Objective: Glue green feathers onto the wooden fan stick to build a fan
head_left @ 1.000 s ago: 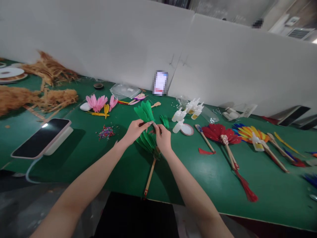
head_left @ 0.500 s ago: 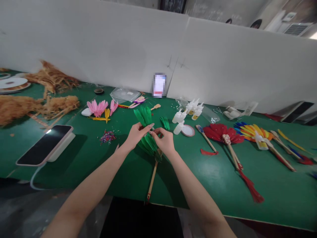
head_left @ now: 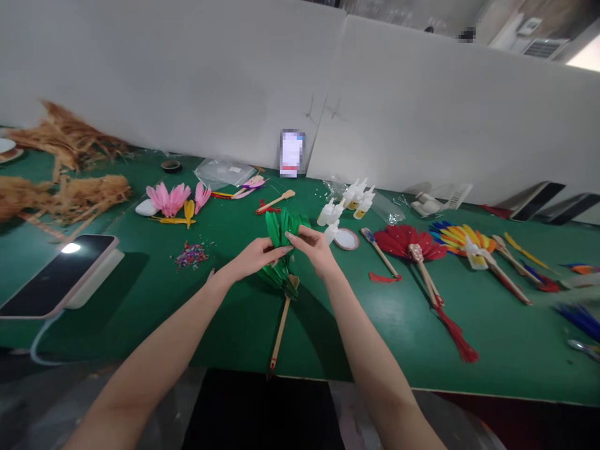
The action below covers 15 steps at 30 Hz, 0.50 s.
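A fan of green feathers (head_left: pixel 275 275) with a wooden handle (head_left: pixel 280 334) lies in front of me, its handle end near the table edge. Above its feathers, my left hand (head_left: pixel 257 257) pinches a bunch of green feathers (head_left: pixel 284 222) from the left. My right hand (head_left: pixel 313 249) grips the same bunch from the right, thumb pressed against it. The two sets of fingertips almost meet and partly hide the place where bunch and fan overlap. A wooden fan stick (head_left: pixel 280 201) with a red cord lies just behind the bunch.
White glue bottles (head_left: pixel 355 195) and a round lid (head_left: pixel 346 239) stand right of my hands. Farther right lie a red feather fan (head_left: pixel 407 242) and a yellow-blue one (head_left: pixel 462 239). Leftward are loose beads (head_left: pixel 191 255), pink feathers (head_left: pixel 169 200), a phone (head_left: pixel 63 272) and brown fibre (head_left: pixel 70 134).
My right hand has come up and closed on the upper feathers, where it was pinching lower down before. The bunch stands more upright. The view has shifted slightly to the right.
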Each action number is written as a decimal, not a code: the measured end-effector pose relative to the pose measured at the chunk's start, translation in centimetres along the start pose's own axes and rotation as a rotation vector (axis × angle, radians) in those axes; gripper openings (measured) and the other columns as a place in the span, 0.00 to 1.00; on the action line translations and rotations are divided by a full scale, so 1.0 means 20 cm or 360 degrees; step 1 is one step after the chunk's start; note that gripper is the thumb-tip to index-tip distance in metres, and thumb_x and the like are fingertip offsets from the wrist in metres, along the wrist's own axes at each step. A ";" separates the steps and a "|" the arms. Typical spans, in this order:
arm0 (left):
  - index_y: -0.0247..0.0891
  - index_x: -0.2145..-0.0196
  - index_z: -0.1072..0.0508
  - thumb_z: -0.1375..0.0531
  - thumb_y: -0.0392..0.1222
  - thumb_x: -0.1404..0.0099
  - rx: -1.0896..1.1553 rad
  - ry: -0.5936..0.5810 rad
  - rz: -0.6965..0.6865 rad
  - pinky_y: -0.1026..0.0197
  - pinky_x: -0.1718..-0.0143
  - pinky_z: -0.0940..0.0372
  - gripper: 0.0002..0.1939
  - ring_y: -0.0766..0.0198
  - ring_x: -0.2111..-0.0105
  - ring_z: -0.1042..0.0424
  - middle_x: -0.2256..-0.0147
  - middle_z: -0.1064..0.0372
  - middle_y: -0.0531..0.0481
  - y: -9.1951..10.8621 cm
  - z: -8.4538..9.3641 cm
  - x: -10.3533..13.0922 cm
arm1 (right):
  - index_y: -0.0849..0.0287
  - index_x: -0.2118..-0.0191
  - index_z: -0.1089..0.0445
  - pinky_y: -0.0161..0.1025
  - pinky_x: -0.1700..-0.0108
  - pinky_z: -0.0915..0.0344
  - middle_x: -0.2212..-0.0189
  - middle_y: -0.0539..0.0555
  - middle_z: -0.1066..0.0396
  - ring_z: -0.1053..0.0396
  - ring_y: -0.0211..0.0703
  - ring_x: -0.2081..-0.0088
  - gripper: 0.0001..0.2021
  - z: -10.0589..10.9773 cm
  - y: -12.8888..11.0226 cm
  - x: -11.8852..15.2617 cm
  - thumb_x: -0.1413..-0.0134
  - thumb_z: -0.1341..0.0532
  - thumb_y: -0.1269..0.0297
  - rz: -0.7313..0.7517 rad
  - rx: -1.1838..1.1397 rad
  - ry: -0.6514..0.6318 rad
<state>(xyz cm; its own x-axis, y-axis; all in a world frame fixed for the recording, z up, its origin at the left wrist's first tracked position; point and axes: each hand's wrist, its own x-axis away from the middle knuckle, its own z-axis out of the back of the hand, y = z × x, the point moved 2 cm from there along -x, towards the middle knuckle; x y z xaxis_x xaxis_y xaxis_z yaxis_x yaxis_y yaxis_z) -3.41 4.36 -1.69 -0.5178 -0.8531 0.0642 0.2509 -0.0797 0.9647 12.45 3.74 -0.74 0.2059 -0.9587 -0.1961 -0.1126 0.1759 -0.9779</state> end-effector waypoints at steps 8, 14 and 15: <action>0.37 0.83 0.41 0.43 0.58 0.40 -0.0044 0.0082 0.0033 0.65 0.79 0.50 0.25 0.72 0.84 0.46 0.85 0.46 0.57 0.00 0.00 0.00 | 0.57 0.75 0.28 0.37 0.63 0.36 0.76 0.48 0.33 0.35 0.37 0.69 0.11 0.02 0.00 -0.01 0.56 0.34 0.54 -0.0011 -0.0056 0.0077; 0.38 0.84 0.44 0.42 0.59 0.41 -0.0024 0.0218 0.0050 0.64 0.79 0.50 0.26 0.72 0.84 0.48 0.86 0.47 0.57 0.00 0.00 0.00 | 0.58 0.76 0.29 0.35 0.70 0.39 0.79 0.47 0.37 0.40 0.36 0.73 0.15 0.03 0.03 -0.01 0.58 0.34 0.50 -0.0056 -0.0003 0.0200; 0.38 0.84 0.44 0.42 0.59 0.41 -0.0014 0.0223 0.0050 0.64 0.79 0.50 0.26 0.72 0.84 0.48 0.86 0.48 0.57 -0.01 0.00 -0.01 | 0.58 0.77 0.30 0.35 0.71 0.40 0.79 0.47 0.38 0.40 0.36 0.73 0.16 0.03 0.03 -0.01 0.58 0.34 0.49 -0.0059 0.0008 0.0211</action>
<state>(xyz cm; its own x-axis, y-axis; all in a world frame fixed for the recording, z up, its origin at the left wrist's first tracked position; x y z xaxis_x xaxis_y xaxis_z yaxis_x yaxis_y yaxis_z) -3.44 4.50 -1.79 -0.3901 -0.9190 0.0576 0.2727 -0.0556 0.9605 12.96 4.24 -1.28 0.0795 -0.9857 -0.1487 -0.1023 0.1403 -0.9848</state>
